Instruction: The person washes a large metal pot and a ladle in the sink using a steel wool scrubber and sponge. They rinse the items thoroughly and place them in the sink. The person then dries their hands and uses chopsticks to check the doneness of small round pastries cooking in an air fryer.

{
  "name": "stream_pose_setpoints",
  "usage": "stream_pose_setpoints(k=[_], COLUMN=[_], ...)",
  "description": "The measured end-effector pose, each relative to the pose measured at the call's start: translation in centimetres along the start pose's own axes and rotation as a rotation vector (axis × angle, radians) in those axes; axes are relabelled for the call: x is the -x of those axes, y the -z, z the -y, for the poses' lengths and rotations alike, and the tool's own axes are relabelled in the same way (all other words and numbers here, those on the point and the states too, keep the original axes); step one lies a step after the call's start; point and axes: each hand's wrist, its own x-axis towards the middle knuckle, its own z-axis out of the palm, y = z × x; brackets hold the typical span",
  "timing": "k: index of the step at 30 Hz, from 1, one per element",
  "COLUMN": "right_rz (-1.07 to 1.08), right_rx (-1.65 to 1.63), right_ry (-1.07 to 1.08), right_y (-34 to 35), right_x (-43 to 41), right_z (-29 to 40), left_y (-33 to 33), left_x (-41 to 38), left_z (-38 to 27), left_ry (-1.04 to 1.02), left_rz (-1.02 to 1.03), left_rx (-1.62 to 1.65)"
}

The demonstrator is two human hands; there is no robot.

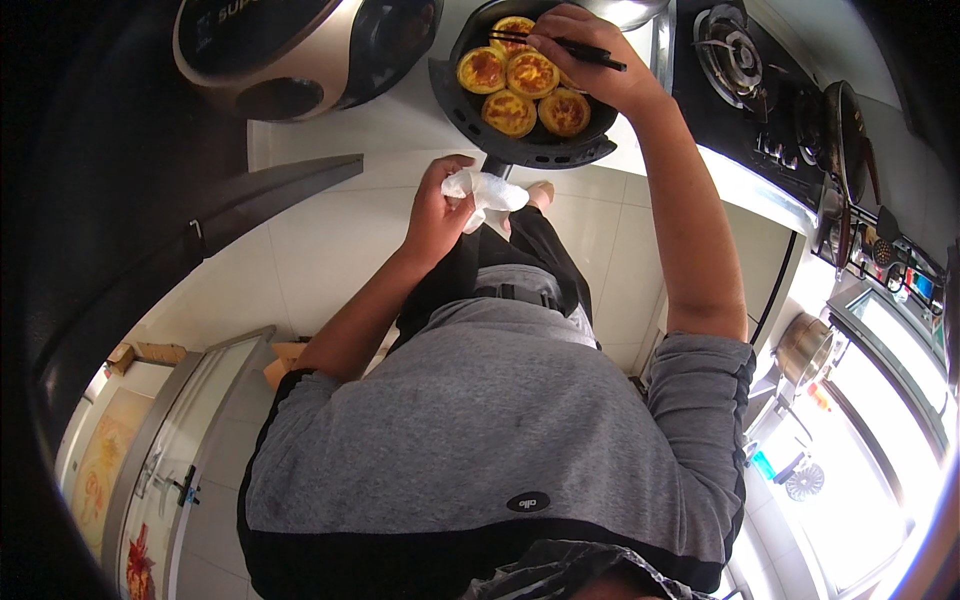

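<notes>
My right hand (589, 56) grips a pair of black chopsticks (577, 49) above an air fryer basket (454, 120). Their tips reach over the farthest egg tart (512, 34); whether they touch it I cannot tell. Several browned egg tarts lie in the round black basket, among them a middle one (532, 74) and a near right one (565, 112). Part of one more is hidden under my right hand. Just short of the basket's handle (496, 166), my left hand (442, 206) holds a crumpled white paper tissue (486, 193).
A dark and champagne-coloured air fryer (300, 60) stands left of the basket on the white counter (390, 112). To the right is a black gas hob (757, 112) with a burner (731, 56). A pan (847, 142) stands beyond it. Part of a metal vessel (626, 9) shows at the top edge.
</notes>
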Motion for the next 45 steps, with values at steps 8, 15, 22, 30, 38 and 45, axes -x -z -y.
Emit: stream_pose_setpoints(k=[8,15,22,30,38,45], right_rz=[0.03,0.011,-0.17,0.03,-0.126,-0.021], right_rx=[0.037,0.125,0.309,0.224,0.15,0.191], right_ry=[-0.066,-0.187,-0.213,-0.204,-0.244,-0.167], right_y=[1.3,2.1,1.2,-0.5,1.6,3.0], right_x=[0.4,1.7,4.4,3.8,4.4,5.2], right_z=[-0.1,0.4,-1.5,-1.7,-0.4,0.0], left_y=[-0.5,-0.5,-0.5,-0.3,-0.2,0.1], left_x=[0.3,0.1,0.3,0.0,0.4,0.0], left_z=[0.0,-0.3,0.1,-0.5,0.3,-0.3], left_ry=[0.108,0.123,0.154,0.165,0.183,0.173], left_rz=[0.077,0.093,0.099,0.121,0.12,0.166], left_rx=[0.201,0.155,0.196,0.164,0.223,0.147])
